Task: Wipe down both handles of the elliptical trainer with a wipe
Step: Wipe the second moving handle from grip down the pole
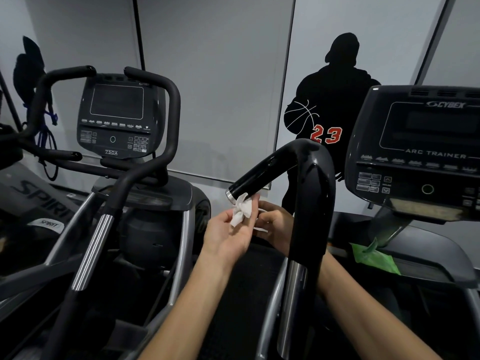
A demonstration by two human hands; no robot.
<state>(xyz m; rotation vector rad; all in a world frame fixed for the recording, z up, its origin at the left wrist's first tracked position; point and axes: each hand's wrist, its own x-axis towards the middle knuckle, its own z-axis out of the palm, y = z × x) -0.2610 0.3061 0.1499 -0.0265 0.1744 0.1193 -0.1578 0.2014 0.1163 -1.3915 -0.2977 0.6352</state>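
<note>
The left hand (228,233) is lying palm up in the middle, just under the end of the big black handle (309,183). Its fingers are bending a little around a small, crumpled white wipe (240,213) and holding it. The wipe is sitting on the fingers and almost touching the shiny silver cap at the handle's tip.

The right hand (272,224) is reaching in from the right, just beside the left hand. Its fingertips are pinching the right edge of the wipe. Part of this hand is hiding behind the handle's thick black bar, so the rest of its fingers cannot be seen well.

The handle is curving up from a silver post near the person, bending over at the top, and pointing down to the left. It is looking wet and shiny.

To the right, a dark screen panel (426,149) with the words ARC TRAINER is standing far from the hands. Below it, a green pack (374,258) is lying on the machine's ledge. On the left, another machine (117,118) with a screen marked 750A is standing near the grey wall. On the wall between the two screens, a black picture of a basketball player (335,100) is showing the red number 23.
</note>
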